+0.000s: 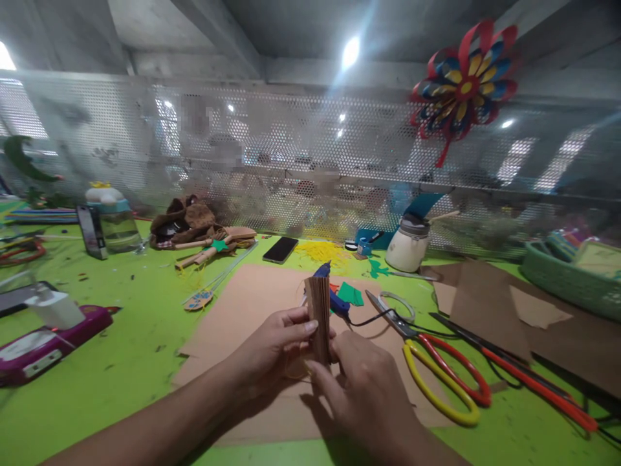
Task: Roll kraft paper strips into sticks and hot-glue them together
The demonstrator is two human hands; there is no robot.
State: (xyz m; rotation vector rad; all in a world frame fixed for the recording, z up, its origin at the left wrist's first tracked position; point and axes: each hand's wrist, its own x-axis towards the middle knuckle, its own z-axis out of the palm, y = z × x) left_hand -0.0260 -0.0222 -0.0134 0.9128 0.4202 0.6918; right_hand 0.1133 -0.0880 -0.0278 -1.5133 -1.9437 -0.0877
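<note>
A narrow bundle of pleated brown paper (318,307) stands upright between my hands, its folds pressed together. My left hand (286,336) pinches it from the left, thumb across the front. My right hand (363,382) is closed around its lower right edge, with some fingertips hidden behind the paper. Beneath lie sheets of brown paper (242,310). Just behind the bundle is a blue glue gun (338,304) with a black cord, beside a green paper scrap (350,294). Scissors (412,333) with one yellow and one red handle lie right of my right hand.
A second pair of red-handled scissors (533,375) and brown card pieces (485,310) lie at right, near a green basket (572,278). A phone (280,250), yellow shreds (323,252) and a white jar (407,246) are behind. A purple power strip (58,346) sits left.
</note>
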